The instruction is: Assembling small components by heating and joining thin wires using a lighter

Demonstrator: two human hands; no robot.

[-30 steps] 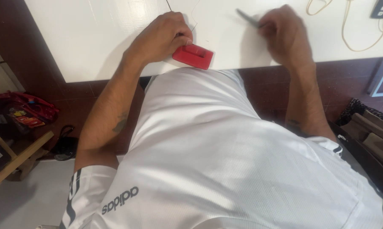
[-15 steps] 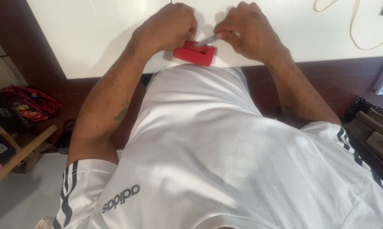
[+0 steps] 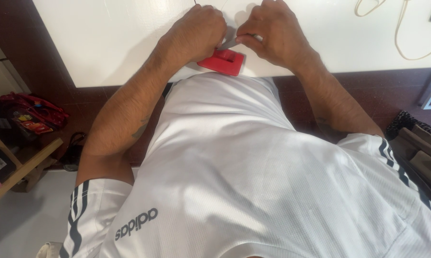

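Observation:
A small flat red block [image 3: 223, 62] lies at the near edge of a white table [image 3: 105, 43]. My left hand [image 3: 196, 31] rests curled on the block's left end and holds it down. My right hand [image 3: 272, 31] is closed around a thin grey metal tool [image 3: 228, 44] whose tip points down-left at the block's top. The two hands almost touch above the block. Most of the tool is hidden inside my fist.
A pale cord [image 3: 406, 33] loops on the table at the far right. A red bag [image 3: 31, 112] lies on the floor at left beside a wooden shelf edge [image 3: 19, 172]. A dark bag [image 3: 418, 143] sits at right. My white shirt fills the lower view.
My right hand came in from the right with the tool and now meets the block. The left hand stayed on the block.

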